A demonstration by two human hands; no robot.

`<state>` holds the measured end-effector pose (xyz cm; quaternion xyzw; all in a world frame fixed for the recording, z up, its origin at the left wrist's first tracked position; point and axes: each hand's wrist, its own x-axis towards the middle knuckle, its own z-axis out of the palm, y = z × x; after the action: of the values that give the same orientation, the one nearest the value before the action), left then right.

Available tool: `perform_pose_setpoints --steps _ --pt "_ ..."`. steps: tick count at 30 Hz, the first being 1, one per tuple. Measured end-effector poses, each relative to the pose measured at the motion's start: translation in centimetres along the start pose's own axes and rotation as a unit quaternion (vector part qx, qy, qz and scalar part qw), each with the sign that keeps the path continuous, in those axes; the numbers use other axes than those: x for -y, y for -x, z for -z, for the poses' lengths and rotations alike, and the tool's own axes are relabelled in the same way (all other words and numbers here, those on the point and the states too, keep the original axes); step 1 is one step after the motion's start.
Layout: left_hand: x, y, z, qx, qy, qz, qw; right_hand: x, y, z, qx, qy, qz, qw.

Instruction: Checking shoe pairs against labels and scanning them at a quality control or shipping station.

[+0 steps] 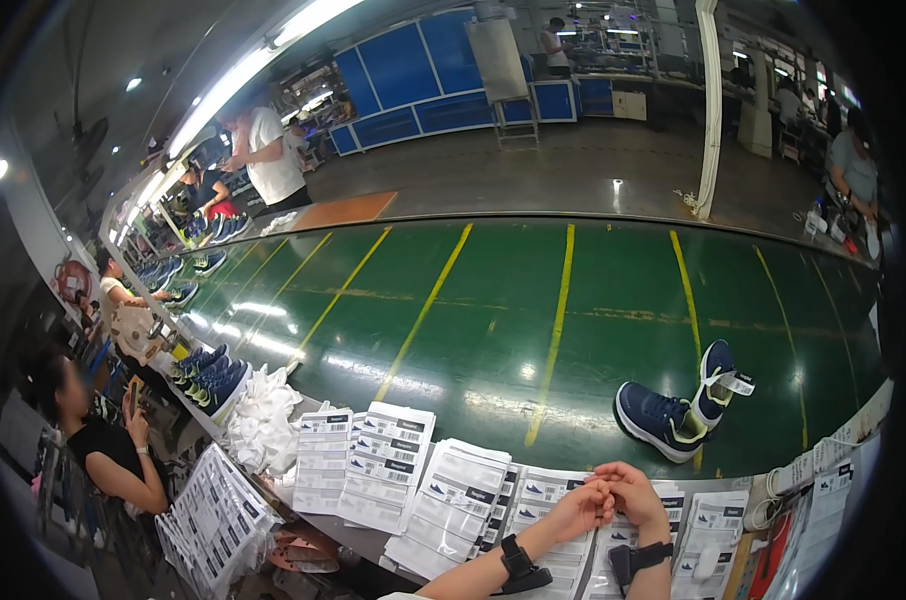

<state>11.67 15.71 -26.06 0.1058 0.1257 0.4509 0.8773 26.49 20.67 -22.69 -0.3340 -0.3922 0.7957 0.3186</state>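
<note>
Green, glossy conveyor belt [473, 340], crossed by yellow stripes, stretches before a worker whose bare forearms reach in from the lower edge. The left hand [581, 510] angles up and to the right, its fingers bent inward; the right hand [630, 492] rises almost upright from its wrist and curls toward it. Their fingertips meet above overlapping stacks of printed paper sheets [545, 492], which lie flat along the belt's near edge. Both grips are loosely closed, though whether anything small is pinched between the fingers cannot be told. Black bands circle the left wrist [519, 560] and the right wrist [649, 556].

Just beyond the hands, on the belt, rest two navy shoes with thick white soles and lime linings: one shoe [658, 412] points its rounded toe left, the other [714, 385] points away, a white tag [738, 383] attached. Crumpled white paper [263, 415] heaps softly to the left, next to more dark shoes [213, 384].
</note>
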Motion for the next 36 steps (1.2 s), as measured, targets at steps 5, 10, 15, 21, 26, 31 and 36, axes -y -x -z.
perform_pose_setpoints --steps 5,10,15,21,26,31,36 --pt "-0.03 0.03 -0.04 -0.014 0.005 0.006 1.000 -0.06 -0.04 0.05 -0.003 0.003 0.002 1.000" --pt "-0.16 0.03 0.14 -0.001 0.015 0.008 1.000 -0.19 -0.21 0.04 0.000 0.016 0.001 1.000" --pt "-0.29 0.15 0.14 -0.012 0.006 0.015 1.000 -0.15 -0.20 -0.18 -0.001 0.008 0.004 1.000" --pt "-0.39 0.19 0.36 -0.003 0.003 0.013 1.000 -0.21 -0.24 -0.31 -0.006 0.014 0.003 1.000" --pt "-0.35 0.17 0.49 -0.005 0.007 0.014 1.000 -0.37 -0.30 -0.25 -0.008 0.011 0.005 1.000" --pt "-0.34 0.09 0.80 -0.006 0.007 0.014 1.000 -0.82 -0.57 -0.02 -0.006 0.015 0.012 1.000" --pt "-0.42 0.23 0.60 -0.011 0.004 0.013 1.000 -0.44 -0.43 -0.38 -0.006 0.013 0.008 1.000"
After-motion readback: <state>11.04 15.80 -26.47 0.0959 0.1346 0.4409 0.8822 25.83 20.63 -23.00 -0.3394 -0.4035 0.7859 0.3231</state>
